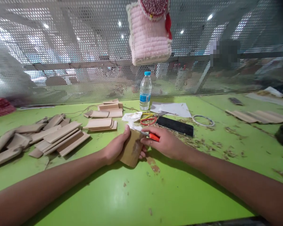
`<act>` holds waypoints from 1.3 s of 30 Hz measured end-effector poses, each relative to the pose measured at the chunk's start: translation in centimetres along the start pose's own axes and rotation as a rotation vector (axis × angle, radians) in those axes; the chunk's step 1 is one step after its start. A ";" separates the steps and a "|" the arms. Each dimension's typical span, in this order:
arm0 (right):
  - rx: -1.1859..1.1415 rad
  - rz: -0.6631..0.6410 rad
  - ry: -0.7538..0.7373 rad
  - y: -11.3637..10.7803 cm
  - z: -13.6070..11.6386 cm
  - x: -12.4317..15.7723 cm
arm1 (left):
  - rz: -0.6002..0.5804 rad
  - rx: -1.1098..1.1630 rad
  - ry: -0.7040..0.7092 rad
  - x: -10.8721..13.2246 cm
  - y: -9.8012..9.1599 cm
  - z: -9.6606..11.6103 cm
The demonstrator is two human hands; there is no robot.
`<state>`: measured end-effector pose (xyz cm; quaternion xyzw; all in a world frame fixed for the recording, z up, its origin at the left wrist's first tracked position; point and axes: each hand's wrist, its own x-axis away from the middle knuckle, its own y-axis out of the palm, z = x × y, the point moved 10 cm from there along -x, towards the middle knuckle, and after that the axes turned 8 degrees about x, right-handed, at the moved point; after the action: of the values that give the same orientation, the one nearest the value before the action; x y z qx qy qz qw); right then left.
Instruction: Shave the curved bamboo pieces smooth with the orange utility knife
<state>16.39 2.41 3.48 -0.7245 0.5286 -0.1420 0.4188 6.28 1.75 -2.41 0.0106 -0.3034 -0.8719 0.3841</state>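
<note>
My left hand is closed around a curved brown piece of what looks like bamboo, tilted above the green table. In my right hand is a small knife with an orange handle. Its blade lies against the upper right edge of the brown piece; the tip is too small to make out. Fingertips of the left hand show at the piece's right side. Just beyond the hands lie a crumpled white tissue, red-handled scissors and a black phone.
Curved pale pieces are heaped on the left, with smaller stacks nearer the middle. A water bottle stands by the perforated screen. Shavings, a white ring and a ridged strip lie on the right.
</note>
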 end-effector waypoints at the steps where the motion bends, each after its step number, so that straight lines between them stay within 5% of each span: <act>1: -0.033 -0.033 -0.017 0.3 -0.2 0.0 | -0.021 -0.007 0.008 0.0 0.1 0.1; 10: -0.188 0.094 0.065 -1.4 0.6 -0.2 | -0.228 -0.180 -0.033 0.4 1.2 0.2; 16: -0.205 0.164 0.097 -1.9 1.0 0.0 | -0.198 -0.171 -0.204 0.5 0.6 -1.0; 22: 0.016 0.255 0.159 -3.5 1.8 0.4 | -0.098 -0.188 -0.155 0.3 0.3 -0.5; 33: 0.347 -0.079 -0.041 0.8 -0.3 0.3 | 0.037 -0.068 -0.027 -0.4 -1.4 -0.1; 39: 0.423 -0.116 -0.080 1.1 -0.3 0.4 | 0.012 -0.095 -0.015 -0.3 -1.0 0.0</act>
<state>15.60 1.80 2.72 -0.6548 0.4276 -0.2447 0.5731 5.85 2.47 -3.05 -0.0159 -0.2647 -0.8830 0.3873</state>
